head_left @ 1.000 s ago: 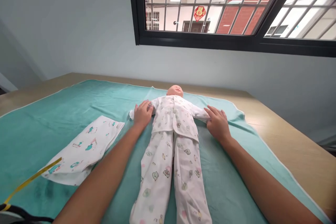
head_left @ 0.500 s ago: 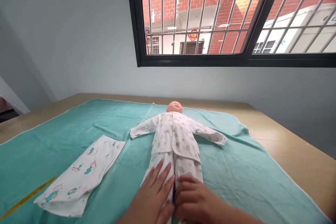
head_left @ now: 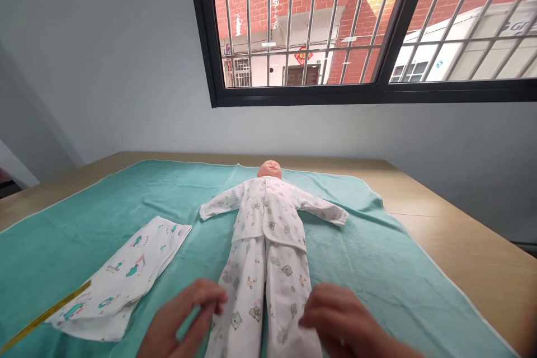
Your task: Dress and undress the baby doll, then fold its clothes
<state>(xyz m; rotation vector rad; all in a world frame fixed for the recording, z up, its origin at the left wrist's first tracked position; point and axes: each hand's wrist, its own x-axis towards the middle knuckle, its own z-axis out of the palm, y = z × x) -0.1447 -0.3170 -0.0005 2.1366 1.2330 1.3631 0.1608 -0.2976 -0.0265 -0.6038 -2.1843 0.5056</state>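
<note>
A baby doll (head_left: 269, 169) lies on its back on a teal blanket (head_left: 369, 268), dressed in a white printed top and trousers (head_left: 268, 246), arms spread. My left hand (head_left: 180, 319) is at the outer edge of the doll's left-side trouser leg, fingers curled and pinched together at the fabric. My right hand (head_left: 342, 321) is at the outer edge of the other trouser leg, fingers bent down onto the cloth. Whether either hand grips the fabric is unclear.
A folded white printed cloth (head_left: 121, 277) lies on the blanket to the left of the doll. A yellow tape strip (head_left: 42, 319) crosses the lower left. The wooden table (head_left: 470, 246) extends to the right, with a wall and barred window behind.
My hands went from the doll's sleeves down to the trousers, met at the middle, then moved apart to the outer edges of the legs. The camera tilted up.
</note>
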